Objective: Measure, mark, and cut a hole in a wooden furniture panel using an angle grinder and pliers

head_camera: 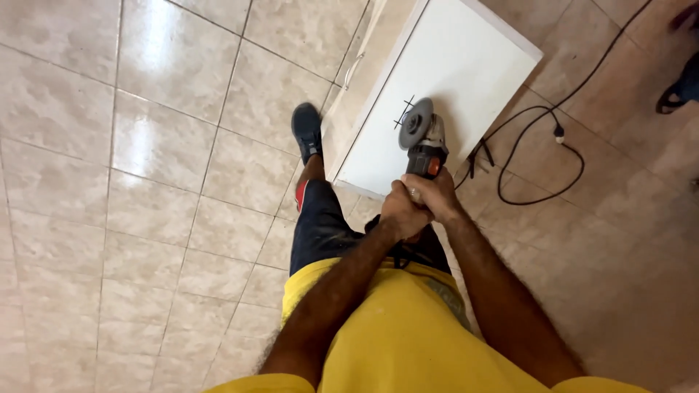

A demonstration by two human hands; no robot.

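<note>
An angle grinder (pixel 422 138) with a grey disc and an orange button hangs over a white cabinet (pixel 466 51) that lies on the tiled floor. Dark pen lines are drawn on the white panel right beside the disc. Both my hands wrap the grinder's body: my left hand (pixel 400 211) sits lower on the grip, my right hand (pixel 437 193) just above it. My left foot in a dark shoe (pixel 306 129) stands against the cabinet's left edge.
A black power cable (pixel 542 156) loops over the beige tiles to the right of the cabinet. Another person's sandalled foot (pixel 681 91) is at the far right edge. Glossy tiles (pixel 145 182) stretch out to the left.
</note>
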